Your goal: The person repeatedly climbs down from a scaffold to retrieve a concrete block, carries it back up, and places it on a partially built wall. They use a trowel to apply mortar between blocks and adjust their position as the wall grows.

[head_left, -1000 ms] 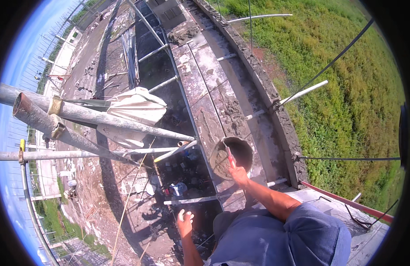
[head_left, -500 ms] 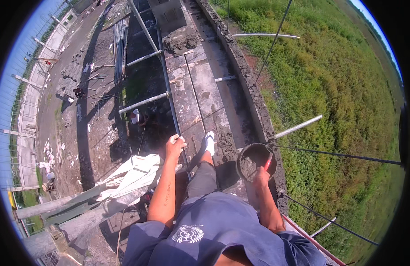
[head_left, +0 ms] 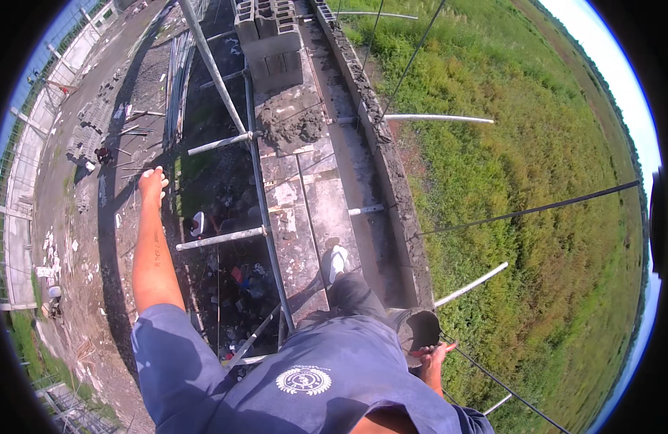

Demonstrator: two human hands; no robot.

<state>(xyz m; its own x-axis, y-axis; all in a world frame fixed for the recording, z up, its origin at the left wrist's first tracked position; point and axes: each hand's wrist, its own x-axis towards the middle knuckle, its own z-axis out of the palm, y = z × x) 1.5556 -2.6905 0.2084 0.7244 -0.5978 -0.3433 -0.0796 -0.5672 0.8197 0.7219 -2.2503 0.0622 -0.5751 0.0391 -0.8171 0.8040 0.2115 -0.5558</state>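
My right hand (head_left: 435, 354) is closed round the red grip of a dark bucket (head_left: 405, 322), low at my right side by the block wall. The bucket is tilted; its inside lies in shadow, so its contents cannot be made out. My left arm stretches out over the drop to the left. At its end my left hand (head_left: 152, 186) is empty, with its fingers loosely bent and apart; the fingertips look white. One foot in a white sock or shoe (head_left: 337, 262) stands on the plank walkway (head_left: 327, 210).
Ahead on the planks lie a mortar heap (head_left: 290, 126) and stacked hollow blocks (head_left: 272, 54). Along the right runs a block wall (head_left: 392, 181) with poles and bars sticking out. Scaffold pipes (head_left: 222, 239) edge the left drop, where a white helmet (head_left: 198, 224) shows below.
My view has moved forward along the walkway. My left arm has swung outward to the left. The bucket in my right hand is lower in view and more tilted, its mortar no longer visible.
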